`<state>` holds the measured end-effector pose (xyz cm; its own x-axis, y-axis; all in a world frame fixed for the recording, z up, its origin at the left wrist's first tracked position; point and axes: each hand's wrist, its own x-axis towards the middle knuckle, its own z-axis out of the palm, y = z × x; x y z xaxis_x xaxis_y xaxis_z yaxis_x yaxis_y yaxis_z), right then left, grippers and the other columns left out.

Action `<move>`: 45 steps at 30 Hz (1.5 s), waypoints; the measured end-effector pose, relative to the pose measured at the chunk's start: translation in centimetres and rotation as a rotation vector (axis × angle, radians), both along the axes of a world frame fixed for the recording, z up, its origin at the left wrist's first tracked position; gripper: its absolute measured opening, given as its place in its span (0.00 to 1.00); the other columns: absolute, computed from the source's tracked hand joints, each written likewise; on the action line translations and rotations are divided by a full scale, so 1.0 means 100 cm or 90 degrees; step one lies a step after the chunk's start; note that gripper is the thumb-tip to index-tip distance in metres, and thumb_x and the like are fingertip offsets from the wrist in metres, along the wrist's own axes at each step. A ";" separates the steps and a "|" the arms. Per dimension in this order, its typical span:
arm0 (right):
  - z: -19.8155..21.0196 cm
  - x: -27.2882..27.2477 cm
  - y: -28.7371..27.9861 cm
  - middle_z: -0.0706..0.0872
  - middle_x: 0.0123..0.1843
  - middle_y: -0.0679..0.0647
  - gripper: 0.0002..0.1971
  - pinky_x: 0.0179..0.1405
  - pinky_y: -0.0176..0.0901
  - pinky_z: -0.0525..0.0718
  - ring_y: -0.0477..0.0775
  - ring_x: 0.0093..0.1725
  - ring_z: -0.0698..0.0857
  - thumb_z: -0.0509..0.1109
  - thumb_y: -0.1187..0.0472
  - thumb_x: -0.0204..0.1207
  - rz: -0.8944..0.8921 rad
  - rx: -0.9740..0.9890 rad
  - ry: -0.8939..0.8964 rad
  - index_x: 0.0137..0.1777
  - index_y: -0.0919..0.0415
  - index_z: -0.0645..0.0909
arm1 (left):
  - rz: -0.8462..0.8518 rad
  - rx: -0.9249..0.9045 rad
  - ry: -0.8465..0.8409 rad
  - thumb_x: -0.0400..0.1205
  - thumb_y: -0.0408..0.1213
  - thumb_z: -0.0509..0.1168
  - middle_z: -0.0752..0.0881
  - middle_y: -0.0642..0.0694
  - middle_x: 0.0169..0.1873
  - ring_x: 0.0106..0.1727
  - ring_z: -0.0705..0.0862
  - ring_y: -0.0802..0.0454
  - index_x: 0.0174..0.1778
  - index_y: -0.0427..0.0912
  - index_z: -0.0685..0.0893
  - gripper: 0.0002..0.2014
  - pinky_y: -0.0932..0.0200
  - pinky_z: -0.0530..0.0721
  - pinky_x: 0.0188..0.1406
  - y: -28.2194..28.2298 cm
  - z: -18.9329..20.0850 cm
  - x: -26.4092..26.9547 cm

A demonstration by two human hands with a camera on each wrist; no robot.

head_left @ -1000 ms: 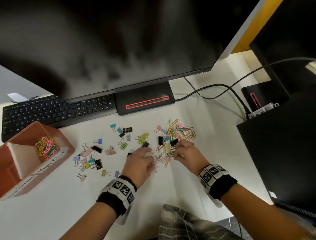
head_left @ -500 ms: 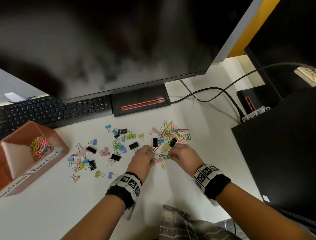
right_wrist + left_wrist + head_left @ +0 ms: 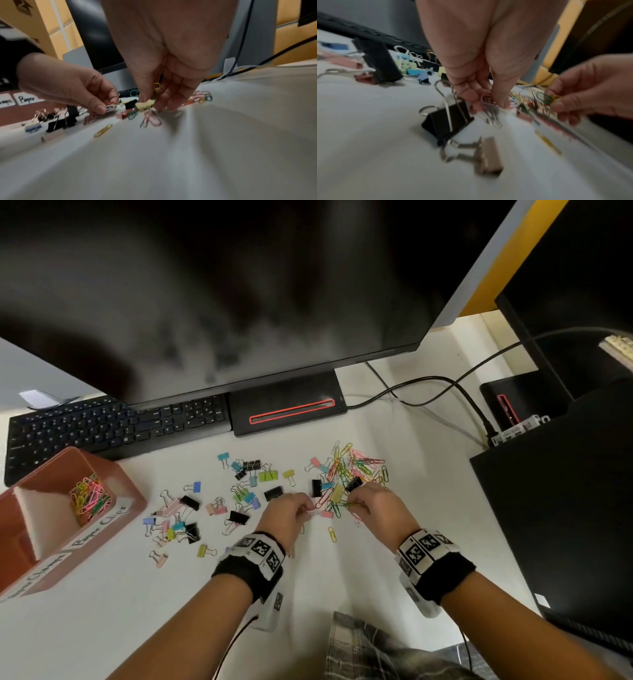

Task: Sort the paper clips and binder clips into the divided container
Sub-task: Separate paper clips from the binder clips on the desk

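A: What is seen under the hands?

B: A white desk (image 3: 394, 570) is seen, with a dark monitor (image 3: 239, 285) and a black keyboard (image 3: 113, 426) beyond the fingertips, and black cables (image 3: 445, 385) beyond the right hand (image 3: 378, 508).

A: How are the hands held?

B: Pale paper clips (image 3: 489, 108) are pinched by the curled left hand (image 3: 291, 517). A few green and yellow clips (image 3: 155, 92) are gripped in the right hand's curled fingers.

A: Where are the task's things?

B: The pink divided container (image 3: 126, 491) is found well left of the left hand; coloured paper clips (image 3: 89, 498) lie in its far compartment. Binder clips (image 3: 236, 517) are scattered left of and beyond the left hand; a loose pile of clips (image 3: 356, 467) lies just beyond the right hand.

A: What is shown by one view alone?

B: A handwritten "Paper" label (image 3: 27, 99) is read most plainly in the right wrist view (blurred elsewhere). One yellow paper clip (image 3: 331, 534) lies alone between the wrists. Two hands and one container are counted; the clips are too many and too small to count.
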<state>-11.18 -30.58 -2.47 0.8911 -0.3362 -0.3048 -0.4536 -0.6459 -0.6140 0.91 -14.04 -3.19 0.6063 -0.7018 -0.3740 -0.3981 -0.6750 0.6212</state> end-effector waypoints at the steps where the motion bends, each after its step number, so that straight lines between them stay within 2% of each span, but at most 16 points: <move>1: 0.003 0.001 -0.001 0.85 0.49 0.53 0.06 0.50 0.48 0.82 0.54 0.48 0.82 0.69 0.61 0.76 -0.017 0.005 -0.022 0.50 0.59 0.84 | 0.035 -0.022 0.017 0.78 0.32 0.67 0.85 0.49 0.42 0.43 0.82 0.55 0.47 0.42 0.85 0.04 0.77 0.76 0.41 0.003 0.006 0.003; 4: 0.017 0.009 0.001 0.85 0.47 0.52 0.05 0.47 0.42 0.82 0.47 0.44 0.80 0.69 0.62 0.76 -0.024 -0.004 -0.085 0.48 0.59 0.85 | 0.148 -0.113 0.098 0.76 0.31 0.70 0.87 0.49 0.41 0.40 0.83 0.60 0.45 0.43 0.85 0.04 0.80 0.78 0.37 0.018 0.031 0.015; 6: 0.030 0.022 0.011 0.86 0.46 0.52 0.05 0.47 0.39 0.80 0.45 0.43 0.80 0.69 0.63 0.76 0.004 0.003 -0.104 0.49 0.60 0.85 | 0.202 -0.171 0.134 0.75 0.32 0.71 0.88 0.46 0.42 0.42 0.85 0.54 0.44 0.43 0.86 0.05 0.74 0.82 0.40 0.036 0.047 0.028; 8: 0.044 0.041 0.027 0.87 0.47 0.53 0.06 0.50 0.40 0.81 0.46 0.45 0.81 0.69 0.63 0.76 0.048 0.011 -0.111 0.50 0.59 0.85 | 0.273 -0.224 0.158 0.74 0.30 0.72 0.88 0.43 0.40 0.40 0.86 0.50 0.44 0.42 0.86 0.05 0.68 0.84 0.36 0.059 0.064 0.042; 11: 0.062 0.085 0.067 0.88 0.49 0.55 0.08 0.55 0.42 0.80 0.52 0.48 0.85 0.69 0.61 0.76 0.114 0.021 -0.126 0.53 0.60 0.86 | 0.361 -0.277 0.147 0.74 0.26 0.70 0.86 0.41 0.36 0.34 0.86 0.54 0.43 0.36 0.85 0.05 0.70 0.83 0.30 0.108 0.087 0.069; 16: 0.090 0.184 0.169 0.87 0.51 0.61 0.10 0.59 0.50 0.80 0.60 0.53 0.84 0.68 0.63 0.75 0.192 0.071 -0.193 0.55 0.62 0.85 | 0.495 -0.311 0.095 0.75 0.26 0.70 0.87 0.40 0.37 0.35 0.85 0.56 0.44 0.33 0.84 0.04 0.66 0.85 0.37 0.200 0.119 0.122; 18: 0.095 0.225 0.211 0.87 0.53 0.62 0.11 0.59 0.51 0.80 0.60 0.54 0.84 0.66 0.63 0.76 0.218 0.082 -0.191 0.57 0.62 0.84 | 0.539 -0.288 0.076 0.77 0.29 0.69 0.89 0.42 0.39 0.39 0.87 0.51 0.43 0.37 0.85 0.01 0.59 0.86 0.42 0.226 0.125 0.140; 20: 0.094 0.257 0.245 0.87 0.58 0.61 0.15 0.61 0.51 0.81 0.60 0.58 0.85 0.65 0.64 0.77 0.232 0.084 -0.167 0.62 0.61 0.82 | 0.595 -0.314 0.143 0.79 0.31 0.66 0.89 0.41 0.37 0.41 0.86 0.47 0.39 0.40 0.84 0.05 0.52 0.85 0.48 0.240 0.123 0.157; 21: 0.094 0.268 0.258 0.87 0.60 0.60 0.17 0.63 0.50 0.80 0.59 0.59 0.84 0.66 0.64 0.77 0.235 0.089 -0.146 0.65 0.60 0.80 | 0.626 -0.335 0.194 0.81 0.34 0.63 0.89 0.41 0.39 0.44 0.86 0.47 0.41 0.39 0.84 0.07 0.49 0.84 0.53 0.246 0.119 0.165; 24: 0.089 0.282 0.276 0.86 0.61 0.58 0.19 0.62 0.48 0.81 0.56 0.58 0.85 0.67 0.60 0.78 0.230 0.099 -0.095 0.69 0.58 0.75 | 0.653 -0.294 0.224 0.85 0.48 0.53 0.84 0.41 0.60 0.59 0.82 0.50 0.62 0.35 0.80 0.21 0.52 0.76 0.67 0.260 0.111 0.184; 26: 0.088 0.274 0.271 0.85 0.60 0.54 0.17 0.57 0.44 0.82 0.49 0.52 0.84 0.65 0.56 0.79 0.216 0.102 -0.111 0.67 0.56 0.76 | 0.624 -0.298 0.194 0.85 0.52 0.50 0.83 0.46 0.61 0.62 0.81 0.54 0.66 0.38 0.79 0.24 0.55 0.74 0.68 0.265 0.113 0.184; 28: 0.086 0.255 0.255 0.83 0.55 0.47 0.13 0.49 0.36 0.78 0.39 0.42 0.79 0.63 0.54 0.80 0.204 0.091 -0.139 0.62 0.54 0.79 | 0.561 -0.311 0.161 0.85 0.52 0.51 0.85 0.50 0.58 0.60 0.82 0.58 0.61 0.44 0.82 0.21 0.58 0.75 0.64 0.259 0.117 0.175; 32: 0.070 0.186 0.196 0.78 0.46 0.41 0.10 0.45 0.34 0.74 0.30 0.35 0.73 0.66 0.53 0.78 0.136 0.032 -0.126 0.57 0.50 0.81 | 0.362 -0.255 0.078 0.83 0.41 0.61 0.88 0.45 0.43 0.43 0.84 0.56 0.45 0.41 0.85 0.10 0.63 0.82 0.45 0.220 0.113 0.145; 36: 0.043 0.098 0.116 0.75 0.51 0.43 0.15 0.51 0.41 0.81 0.42 0.48 0.80 0.74 0.54 0.71 0.029 -0.030 -0.019 0.57 0.49 0.80 | 0.158 -0.180 0.079 0.80 0.37 0.65 0.88 0.51 0.43 0.43 0.85 0.56 0.49 0.46 0.84 0.05 0.70 0.80 0.42 0.162 0.083 0.100; 40: 0.027 0.027 0.047 0.78 0.59 0.54 0.23 0.55 0.46 0.79 0.57 0.57 0.79 0.80 0.55 0.64 -0.049 -0.093 0.073 0.59 0.52 0.79 | 0.008 -0.135 0.096 0.77 0.35 0.67 0.84 0.50 0.47 0.44 0.82 0.57 0.53 0.44 0.83 0.09 0.77 0.74 0.42 0.099 0.050 0.050; 45: 0.010 -0.008 0.005 0.75 0.64 0.55 0.31 0.62 0.52 0.78 0.59 0.62 0.76 0.81 0.51 0.61 -0.040 -0.063 0.153 0.64 0.53 0.76 | -0.046 -0.043 0.022 0.78 0.38 0.66 0.80 0.46 0.56 0.53 0.81 0.51 0.60 0.44 0.80 0.14 0.56 0.80 0.56 0.039 0.021 0.015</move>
<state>-11.95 -30.10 -1.45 0.7735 -0.4277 -0.4678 -0.6202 -0.6628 -0.4195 2.40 -10.18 -1.09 0.5403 -0.7679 -0.3441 -0.4219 -0.6011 0.6787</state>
